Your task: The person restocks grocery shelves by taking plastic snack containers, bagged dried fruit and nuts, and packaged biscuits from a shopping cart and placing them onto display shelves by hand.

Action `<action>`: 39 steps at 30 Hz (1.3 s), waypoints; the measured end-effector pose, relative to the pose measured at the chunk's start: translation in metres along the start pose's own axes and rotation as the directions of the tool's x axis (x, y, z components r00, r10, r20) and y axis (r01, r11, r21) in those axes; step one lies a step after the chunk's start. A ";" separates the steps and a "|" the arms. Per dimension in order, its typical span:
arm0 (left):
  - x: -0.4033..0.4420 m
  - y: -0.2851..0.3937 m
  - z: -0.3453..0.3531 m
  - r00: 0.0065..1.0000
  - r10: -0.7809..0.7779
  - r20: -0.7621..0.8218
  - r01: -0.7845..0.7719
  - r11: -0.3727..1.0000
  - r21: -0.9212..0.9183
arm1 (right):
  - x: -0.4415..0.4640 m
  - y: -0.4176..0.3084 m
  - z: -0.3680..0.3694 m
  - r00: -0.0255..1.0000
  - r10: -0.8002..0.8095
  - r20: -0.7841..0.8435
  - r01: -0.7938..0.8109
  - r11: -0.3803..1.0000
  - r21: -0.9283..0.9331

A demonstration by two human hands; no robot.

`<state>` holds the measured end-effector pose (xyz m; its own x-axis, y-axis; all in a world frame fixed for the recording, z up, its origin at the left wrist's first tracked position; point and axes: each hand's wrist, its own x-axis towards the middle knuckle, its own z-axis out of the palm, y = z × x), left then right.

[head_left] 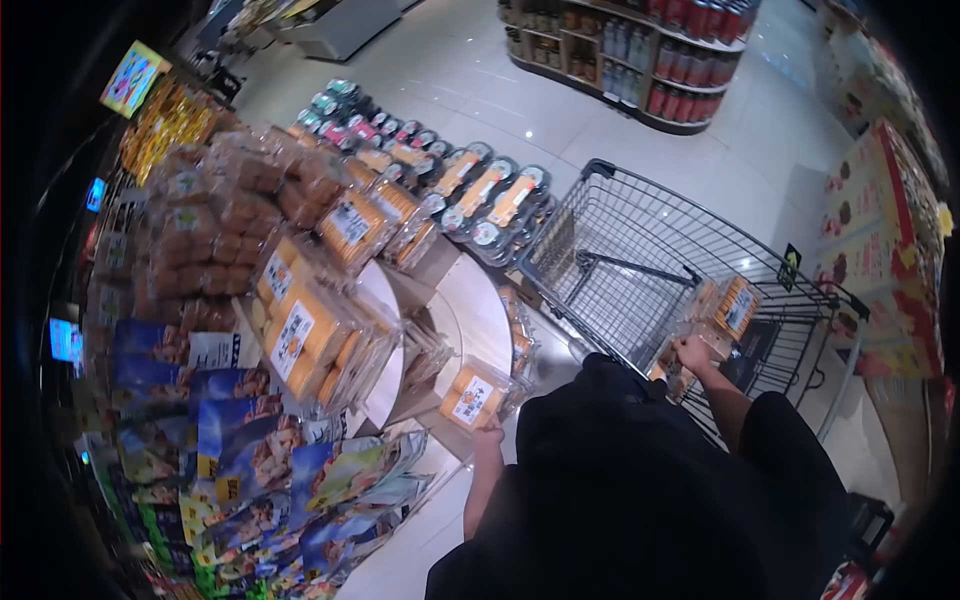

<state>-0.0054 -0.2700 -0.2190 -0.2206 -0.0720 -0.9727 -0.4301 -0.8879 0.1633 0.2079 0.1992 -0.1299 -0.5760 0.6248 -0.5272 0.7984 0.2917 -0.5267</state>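
My left hand [488, 436] grips the edge of a clear plastic pack of yellow-brown cakes [470, 398] with a white label, beside the round display stand [465, 300]. Over the shopping cart [630, 250], my right hand [693, 352] has its fingers curled at a cluster of similar packs. One labelled cake pack [737, 306] lies just beyond that hand, and others are partly hidden beneath it. How firmly the right fingers hold a pack is hard to see. Stacked cake packs [305, 335] stand on the display, left of my left hand.
Blue snack bags [245, 440] fill the lower left, with brown bread packs [215, 225] above. Clear tubs with dark lids [490, 195] line the display near the cart. Shelves of bottles [640, 55] stand across the tiled floor. Printed boxes [875, 250] rise at right.
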 end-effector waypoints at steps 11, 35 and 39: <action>-0.063 0.024 0.005 0.995 0.068 0.067 -0.095 0.751 0.654 | -0.044 0.071 0.069 0.824 0.532 -0.194 -0.492 0.843 0.220; -0.139 0.039 0.042 0.869 -0.024 0.495 -0.437 -0.510 0.741 | 0.089 0.057 0.091 0.966 0.243 -0.093 -0.256 0.948 -0.191; -0.131 0.026 0.032 0.857 -0.123 0.501 -0.459 -0.626 0.631 | 0.064 0.030 0.058 0.973 0.212 -0.093 -0.228 0.948 -0.223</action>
<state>-0.0158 -0.2693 -0.0817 -0.5751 0.2749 -0.7705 -0.1816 0.8755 0.4479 0.1845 0.2062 -0.2175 -0.3750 0.7373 -0.5620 0.9270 0.2957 -0.2306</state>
